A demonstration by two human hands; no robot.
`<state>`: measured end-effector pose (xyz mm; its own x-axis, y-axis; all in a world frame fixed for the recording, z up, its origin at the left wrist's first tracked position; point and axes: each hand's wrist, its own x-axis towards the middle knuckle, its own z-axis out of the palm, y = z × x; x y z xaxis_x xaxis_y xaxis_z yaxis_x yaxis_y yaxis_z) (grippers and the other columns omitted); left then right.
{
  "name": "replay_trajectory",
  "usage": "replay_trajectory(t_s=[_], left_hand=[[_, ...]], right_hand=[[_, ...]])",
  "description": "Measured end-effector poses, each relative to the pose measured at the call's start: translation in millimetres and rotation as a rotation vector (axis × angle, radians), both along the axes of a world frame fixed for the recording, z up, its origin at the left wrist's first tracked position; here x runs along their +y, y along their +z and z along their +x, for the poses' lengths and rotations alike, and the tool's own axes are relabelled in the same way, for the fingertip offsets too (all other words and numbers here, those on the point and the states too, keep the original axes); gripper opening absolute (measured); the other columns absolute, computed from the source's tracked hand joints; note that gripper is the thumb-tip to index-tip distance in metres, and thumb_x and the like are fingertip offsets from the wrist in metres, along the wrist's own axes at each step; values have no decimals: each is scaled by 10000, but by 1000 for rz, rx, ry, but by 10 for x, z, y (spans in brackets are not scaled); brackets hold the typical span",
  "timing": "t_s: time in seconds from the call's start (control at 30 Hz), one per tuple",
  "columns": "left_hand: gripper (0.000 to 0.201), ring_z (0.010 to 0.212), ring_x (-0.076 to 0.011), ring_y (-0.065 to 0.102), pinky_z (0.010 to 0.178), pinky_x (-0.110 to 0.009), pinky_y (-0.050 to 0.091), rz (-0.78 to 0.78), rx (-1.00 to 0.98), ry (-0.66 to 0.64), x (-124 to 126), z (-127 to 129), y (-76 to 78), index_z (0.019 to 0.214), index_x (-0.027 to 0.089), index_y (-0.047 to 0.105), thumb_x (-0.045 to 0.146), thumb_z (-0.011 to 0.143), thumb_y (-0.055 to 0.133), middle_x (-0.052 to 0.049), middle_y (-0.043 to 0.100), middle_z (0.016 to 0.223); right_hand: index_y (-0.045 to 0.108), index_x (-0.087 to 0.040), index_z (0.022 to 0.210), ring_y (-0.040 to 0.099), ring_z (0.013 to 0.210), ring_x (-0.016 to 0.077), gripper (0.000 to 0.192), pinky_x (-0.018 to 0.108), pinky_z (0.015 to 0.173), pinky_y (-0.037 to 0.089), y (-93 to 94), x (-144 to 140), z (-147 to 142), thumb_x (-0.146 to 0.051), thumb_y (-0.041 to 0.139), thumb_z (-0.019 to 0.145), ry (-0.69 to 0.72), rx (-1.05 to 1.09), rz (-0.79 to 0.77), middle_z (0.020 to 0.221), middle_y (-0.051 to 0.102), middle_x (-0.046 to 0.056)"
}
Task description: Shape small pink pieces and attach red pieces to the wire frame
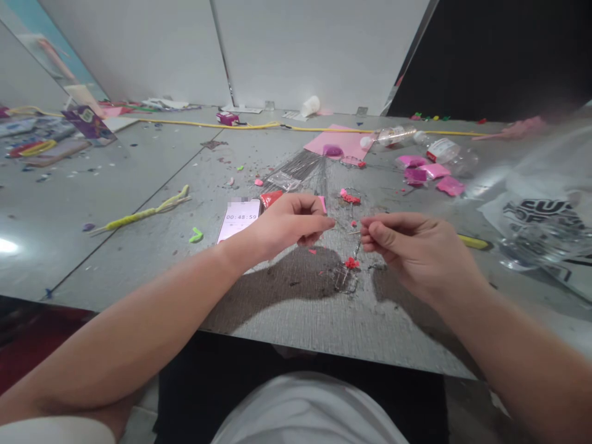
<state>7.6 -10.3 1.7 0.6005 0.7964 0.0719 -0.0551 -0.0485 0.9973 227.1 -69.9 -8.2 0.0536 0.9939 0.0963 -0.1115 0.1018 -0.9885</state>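
Grey littered table (pixel 139 259); left hand (pixel 287 225) and right hand (pixel 407 246) both pinching thin wire (pixel 354 232), red beads (pixel 351 263) lying below.

A single camera is sitting on the person's head, looking forward and down across the grey table (pixel 139 246) toward the white wall panels (pixel 300 49) behind it. It is hanging close over the table's near edge, so both forearms are entering from the bottom corners and the lap is filling the lower middle. The table's far edge is lying well beyond. Toward the right border the picture is blurring, possibly from the lens, and straight lines are bending there.
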Motion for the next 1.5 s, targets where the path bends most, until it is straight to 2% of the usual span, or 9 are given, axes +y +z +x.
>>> replay_trajectory(t_s=[0.17, 0.4, 0.53, 0.63, 0.7, 0.83, 1.07, 1.3, 1.5], left_hand=[[271, 545, -53, 495, 548, -232, 388, 0, -10, -14, 1, 6, 13, 696, 177, 510, 225, 876, 707, 48, 528, 609], [223, 546, -56, 568, 543, -207, 452, 21, 121, 42, -62, 34, 65, 731, 175, 510, 175, 895, 662, 32, 614, 639], [107, 559, -82, 635, 538, -201, 487, 31, 184, 33, -55, 36, 16, 955, 200, 530, 191, 939, 635, 17, 715, 716], [172, 592, -87, 663, 573, -212, 527, 49, 199, -45, -33, 40, -15, 1136, 200, 586, 209, 967, 619, 8, 741, 778], [124, 637, -89, 680, 582, -209, 532, 82, 237, -102, -27, 39, -10, 1056, 163, 665, 250, 978, 623, -22, 745, 826], [251, 619, -80, 643, 551, -195, 496, 90, 279, -173, -63, 31, 41, 844, 136, 688, 356, 962, 666, -24, 707, 764], [295, 520, -51, 562, 482, -172, 430, -34, 320, -249, -201, 52, 134, 737, 147, 613, 362, 924, 691, 28, 611, 641], [250, 525, -44, 588, 489, -158, 450, -95, 300, -240, -227, 44, 185, 744, 146, 635, 304, 938, 642, 25, 640, 663], [251, 511, -46, 586, 485, -157, 448, -87, 302, -279, -207, 21, 194, 739, 153, 619, 317, 913, 694, 30, 636, 645]], right_hand=[[835, -272, 860, 742, 661, 157, 285, 325, 672, 670, 2, 8, 2, -401, 973, 647, 16, -65, 1, 757, 787, 6], [790, -227, 804, 642, 540, 116, 227, 235, 473, 561, 36, -36, -3, -446, 841, 834, -50, -238, 137, 640, 700, -4], [825, -260, 896, 675, 575, 126, 115, 257, 511, 581, 74, -88, -43, -361, 770, 910, -79, -405, 211, 743, 771, 15], [831, -300, 965, 716, 679, 141, 105, 291, 633, 622, 84, -127, -67, -247, 775, 894, -92, -521, 298, 865, 807, 7], [824, -309, 917, 721, 711, 156, 110, 299, 649, 618, 86, -150, -75, -232, 833, 838, -118, -562, 345, 854, 800, -6], [773, -303, 825, 676, 665, 170, 115, 325, 601, 567, 91, -189, -81, -265, 880, 803, -127, -646, 499, 769, 750, -13], [767, -273, 961, 646, 708, 152, 125, 303, 603, 520, 51, -167, -97, -175, 790, 886, -10, -847, 903, 860, 696, 21], [766, -294, 1069, 636, 729, 155, 239, 318, 647, 536, 27, -130, -75, -132, 771, 893, 10, -862, 967, 907, 677, 23], [780, -289, 976, 662, 725, 143, 192, 289, 618, 534, 62, -135, -58, -150, 823, 850, 68, -752, 809, 892, 706, 7]])
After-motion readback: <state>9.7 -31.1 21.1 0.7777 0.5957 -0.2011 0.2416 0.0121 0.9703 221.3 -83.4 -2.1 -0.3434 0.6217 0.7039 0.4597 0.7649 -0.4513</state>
